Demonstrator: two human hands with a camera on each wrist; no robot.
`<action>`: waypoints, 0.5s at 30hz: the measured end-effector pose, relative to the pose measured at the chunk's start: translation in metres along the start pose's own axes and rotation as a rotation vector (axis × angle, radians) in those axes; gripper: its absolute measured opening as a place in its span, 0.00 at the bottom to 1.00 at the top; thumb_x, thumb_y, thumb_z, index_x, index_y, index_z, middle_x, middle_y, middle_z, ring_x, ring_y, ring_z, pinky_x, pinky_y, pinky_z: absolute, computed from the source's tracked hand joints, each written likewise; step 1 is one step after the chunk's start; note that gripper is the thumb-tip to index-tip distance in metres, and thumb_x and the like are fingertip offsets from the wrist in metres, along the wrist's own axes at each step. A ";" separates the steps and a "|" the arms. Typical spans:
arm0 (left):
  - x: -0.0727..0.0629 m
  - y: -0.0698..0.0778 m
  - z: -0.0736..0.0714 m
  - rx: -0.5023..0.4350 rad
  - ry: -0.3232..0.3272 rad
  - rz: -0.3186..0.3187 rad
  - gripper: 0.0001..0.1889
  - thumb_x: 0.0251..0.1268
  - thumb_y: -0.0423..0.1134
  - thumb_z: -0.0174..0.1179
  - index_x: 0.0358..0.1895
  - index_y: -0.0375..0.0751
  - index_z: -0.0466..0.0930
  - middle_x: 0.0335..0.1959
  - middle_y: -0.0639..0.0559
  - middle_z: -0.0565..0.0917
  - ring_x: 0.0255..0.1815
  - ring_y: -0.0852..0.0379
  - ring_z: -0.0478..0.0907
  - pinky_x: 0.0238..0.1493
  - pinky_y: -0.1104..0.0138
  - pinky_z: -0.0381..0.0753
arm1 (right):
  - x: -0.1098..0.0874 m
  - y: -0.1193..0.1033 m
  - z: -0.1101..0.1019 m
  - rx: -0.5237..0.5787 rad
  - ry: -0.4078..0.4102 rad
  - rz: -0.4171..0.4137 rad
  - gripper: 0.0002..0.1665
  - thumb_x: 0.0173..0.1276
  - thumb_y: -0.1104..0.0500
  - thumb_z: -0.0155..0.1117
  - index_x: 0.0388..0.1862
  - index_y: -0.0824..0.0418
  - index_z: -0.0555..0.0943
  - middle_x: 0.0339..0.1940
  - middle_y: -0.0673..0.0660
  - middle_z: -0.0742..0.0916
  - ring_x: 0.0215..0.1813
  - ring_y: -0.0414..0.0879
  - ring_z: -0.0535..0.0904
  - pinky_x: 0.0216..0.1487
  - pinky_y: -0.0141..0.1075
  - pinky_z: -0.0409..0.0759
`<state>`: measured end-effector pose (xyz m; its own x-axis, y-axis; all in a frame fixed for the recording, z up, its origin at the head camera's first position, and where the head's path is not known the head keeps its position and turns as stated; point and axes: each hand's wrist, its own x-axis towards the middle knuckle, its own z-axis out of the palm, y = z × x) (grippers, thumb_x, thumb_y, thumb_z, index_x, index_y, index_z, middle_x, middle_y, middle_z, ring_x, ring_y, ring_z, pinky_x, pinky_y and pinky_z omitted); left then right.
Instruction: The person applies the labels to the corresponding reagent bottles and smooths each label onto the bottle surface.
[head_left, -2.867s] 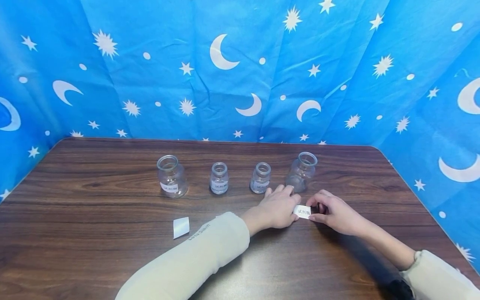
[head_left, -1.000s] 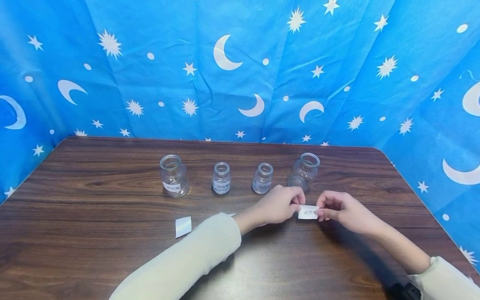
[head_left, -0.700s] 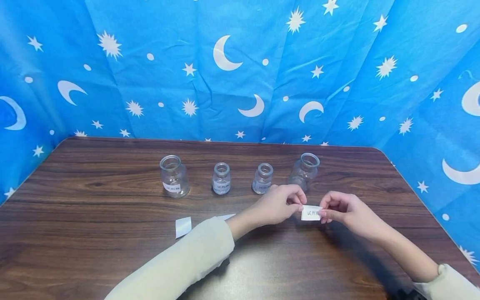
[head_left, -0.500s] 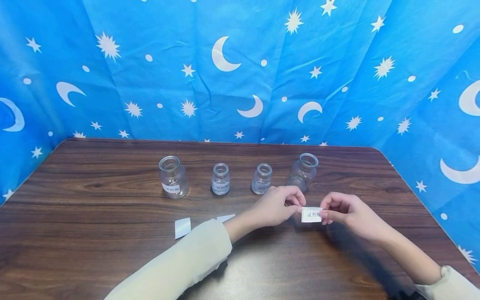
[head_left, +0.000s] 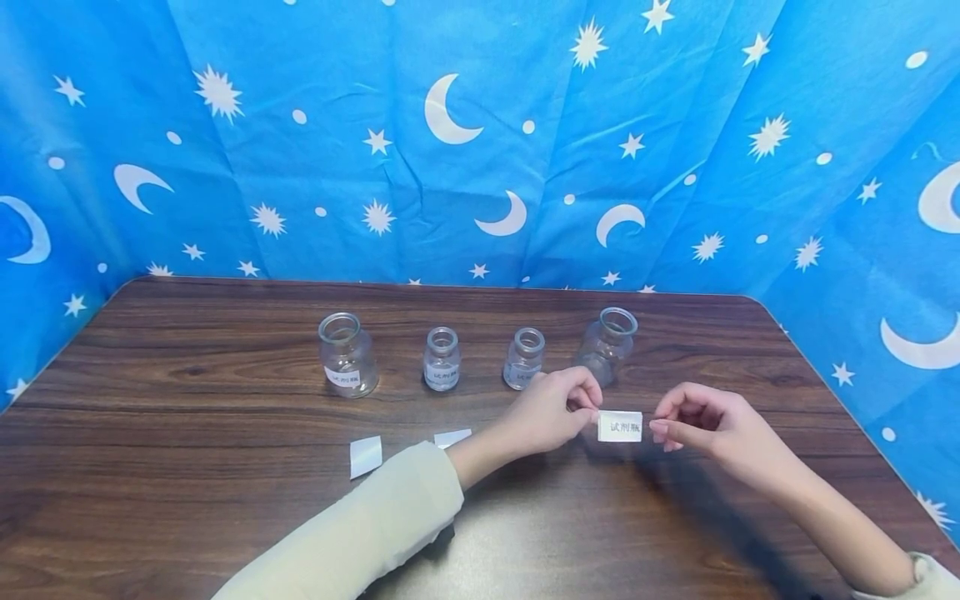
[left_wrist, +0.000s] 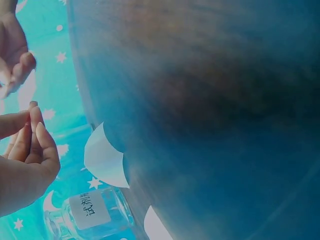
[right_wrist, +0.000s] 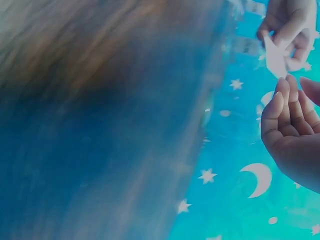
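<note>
My left hand [head_left: 551, 412] pinches a small white label [head_left: 619, 427] by its left edge, between thumb and forefinger. Dark printed characters face the head camera. Just right of the label, my right hand [head_left: 731, 429] hovers with a slight gap between it and the paper. In the right wrist view the fingers of the right hand [right_wrist: 292, 135] bend loosely, thumb apart, and the label [right_wrist: 275, 59] hangs from the other hand. Behind the left hand stands a large glass jar [head_left: 606, 350] on which I see no label.
Two small glass jars [head_left: 442, 360] [head_left: 525, 354] and another large one [head_left: 358, 352] stand in a row, each with a white printed label. Two pieces of white paper [head_left: 366, 457] [head_left: 452, 437] lie on the wooden table [head_left: 187, 467]. A blue patterned cloth [head_left: 337, 150] hangs behind.
Both hands have lifted the label off the table. The right hand has since let go of its right edge and moved a little right; the left hand still holds it.
</note>
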<state>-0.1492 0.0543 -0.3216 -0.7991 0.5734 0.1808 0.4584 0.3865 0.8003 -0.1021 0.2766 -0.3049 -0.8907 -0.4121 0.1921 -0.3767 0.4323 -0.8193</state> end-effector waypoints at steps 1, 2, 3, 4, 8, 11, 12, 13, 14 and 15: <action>0.000 0.000 0.000 0.002 0.001 -0.005 0.06 0.55 0.30 0.61 0.32 0.42 0.74 0.26 0.59 0.81 0.25 0.70 0.72 0.30 0.79 0.69 | -0.001 -0.003 0.001 -0.009 0.004 -0.009 0.08 0.59 0.73 0.59 0.34 0.62 0.77 0.23 0.57 0.82 0.26 0.45 0.79 0.27 0.36 0.78; 0.000 0.001 0.000 0.007 0.003 -0.006 0.06 0.54 0.30 0.61 0.32 0.42 0.74 0.26 0.59 0.81 0.25 0.70 0.72 0.30 0.79 0.69 | -0.002 -0.006 0.003 -0.022 0.003 -0.019 0.08 0.59 0.73 0.59 0.34 0.62 0.77 0.23 0.56 0.82 0.25 0.44 0.78 0.26 0.35 0.78; 0.000 0.001 0.000 0.009 0.002 -0.004 0.06 0.54 0.30 0.61 0.32 0.42 0.74 0.26 0.59 0.81 0.25 0.71 0.72 0.30 0.79 0.69 | -0.002 -0.008 0.005 -0.035 0.000 -0.027 0.08 0.59 0.73 0.59 0.34 0.61 0.78 0.23 0.55 0.82 0.25 0.44 0.78 0.26 0.35 0.78; 0.000 0.002 0.000 0.015 0.003 0.002 0.06 0.54 0.30 0.62 0.32 0.43 0.74 0.26 0.60 0.81 0.25 0.71 0.72 0.30 0.79 0.69 | -0.002 -0.011 0.007 -0.046 -0.005 -0.028 0.08 0.60 0.72 0.59 0.35 0.61 0.78 0.24 0.54 0.82 0.26 0.44 0.78 0.26 0.35 0.78; -0.001 0.004 0.003 0.016 -0.003 0.035 0.06 0.53 0.30 0.62 0.31 0.44 0.74 0.26 0.60 0.82 0.25 0.72 0.72 0.31 0.79 0.69 | -0.001 -0.015 0.015 -0.080 -0.014 0.004 0.07 0.61 0.69 0.60 0.38 0.62 0.80 0.27 0.53 0.83 0.28 0.43 0.79 0.28 0.34 0.78; -0.001 0.006 0.005 0.010 -0.016 0.057 0.07 0.53 0.30 0.61 0.31 0.44 0.74 0.26 0.61 0.83 0.26 0.72 0.72 0.31 0.80 0.68 | 0.001 -0.013 0.018 -0.065 -0.011 0.039 0.07 0.62 0.67 0.59 0.39 0.63 0.80 0.29 0.55 0.84 0.30 0.43 0.80 0.30 0.35 0.79; -0.001 0.006 0.005 0.007 -0.020 0.062 0.07 0.54 0.30 0.61 0.31 0.44 0.74 0.26 0.61 0.83 0.26 0.72 0.72 0.31 0.80 0.68 | 0.001 -0.011 0.018 -0.054 -0.014 0.046 0.07 0.63 0.67 0.59 0.39 0.64 0.80 0.30 0.56 0.85 0.31 0.44 0.81 0.31 0.35 0.79; -0.001 0.006 0.006 0.009 -0.025 0.066 0.06 0.54 0.30 0.61 0.31 0.44 0.74 0.26 0.61 0.83 0.26 0.72 0.71 0.31 0.80 0.68 | 0.002 -0.009 0.019 -0.035 -0.018 0.053 0.07 0.63 0.67 0.58 0.39 0.65 0.80 0.30 0.57 0.85 0.32 0.44 0.81 0.32 0.35 0.79; -0.001 0.006 0.006 0.009 -0.029 0.069 0.06 0.54 0.30 0.61 0.32 0.44 0.74 0.26 0.61 0.83 0.26 0.72 0.71 0.31 0.80 0.68 | 0.002 -0.008 0.019 -0.018 -0.022 0.055 0.07 0.63 0.67 0.58 0.39 0.66 0.80 0.31 0.58 0.85 0.33 0.45 0.81 0.33 0.36 0.80; -0.001 0.006 0.006 0.011 -0.033 0.072 0.06 0.54 0.30 0.61 0.32 0.44 0.74 0.26 0.61 0.83 0.26 0.72 0.71 0.31 0.80 0.68 | 0.002 -0.007 0.019 -0.001 -0.024 0.056 0.06 0.64 0.67 0.58 0.39 0.66 0.80 0.31 0.59 0.85 0.33 0.45 0.81 0.33 0.36 0.80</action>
<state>-0.1433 0.0607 -0.3201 -0.7507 0.6235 0.2184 0.5187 0.3516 0.7793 -0.0969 0.2573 -0.3093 -0.9040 -0.4065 0.1327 -0.3265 0.4560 -0.8279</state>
